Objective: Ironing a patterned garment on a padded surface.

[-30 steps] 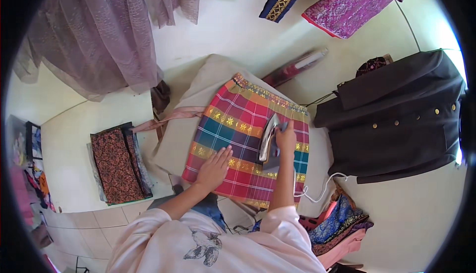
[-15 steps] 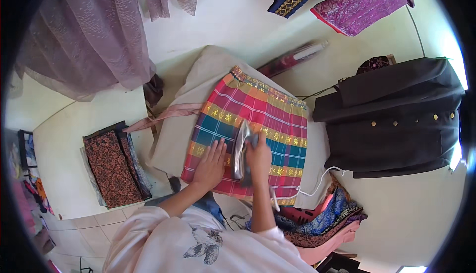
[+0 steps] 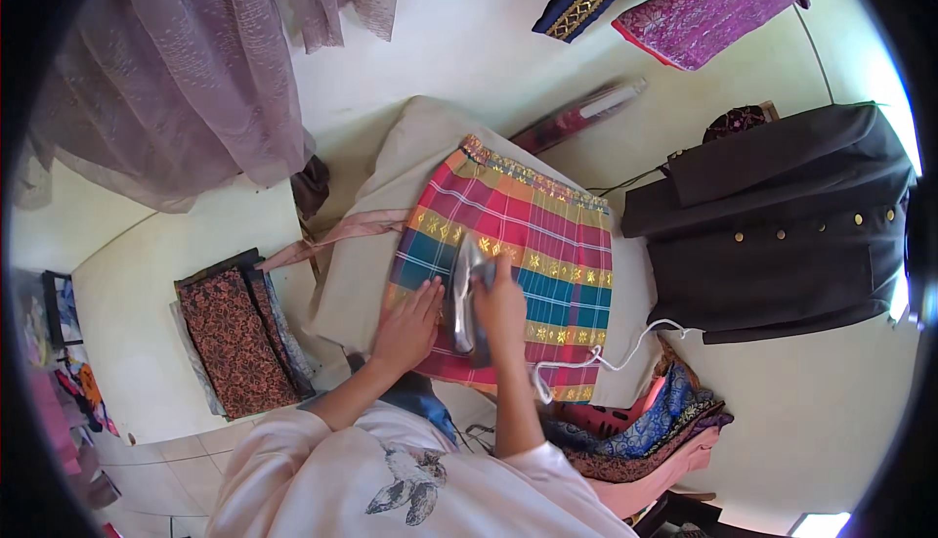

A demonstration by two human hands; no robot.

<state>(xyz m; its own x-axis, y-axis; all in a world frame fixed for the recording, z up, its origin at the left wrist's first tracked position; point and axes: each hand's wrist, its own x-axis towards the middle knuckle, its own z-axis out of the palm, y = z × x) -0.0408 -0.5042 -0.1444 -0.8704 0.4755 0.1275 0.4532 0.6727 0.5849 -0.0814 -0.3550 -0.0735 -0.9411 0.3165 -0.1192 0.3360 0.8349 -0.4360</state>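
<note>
A plaid skirt (image 3: 567,292) in red, teal and yellow bands with gold motifs lies spread on a beige-covered ironing board (image 3: 363,289). My right hand (image 3: 501,315) is wrapped round the handle of a clothes iron (image 3: 463,299), whose metal soleplate shows side-on, its tip toward the waistband. Whether the iron touches the cloth is hard to tell. Just left of it my left hand (image 3: 410,328) rests flat on the skirt, fingers stretched out. The iron's white cord (image 3: 625,360) loops over the skirt's lower right.
Folded dark patterned cloth (image 3: 230,343) lies on a white table (image 3: 112,328) at left. A black jacket (image 3: 772,235) with gold buttons hangs at right. Below it is a pile of colourful fabrics (image 3: 650,430). Mauve sheer fabric (image 3: 186,59) hangs at upper left.
The iron in my right hand has shifted slightly left, closer to my left hand, which stays flat on the skirt. The whole view has shifted a little.
</note>
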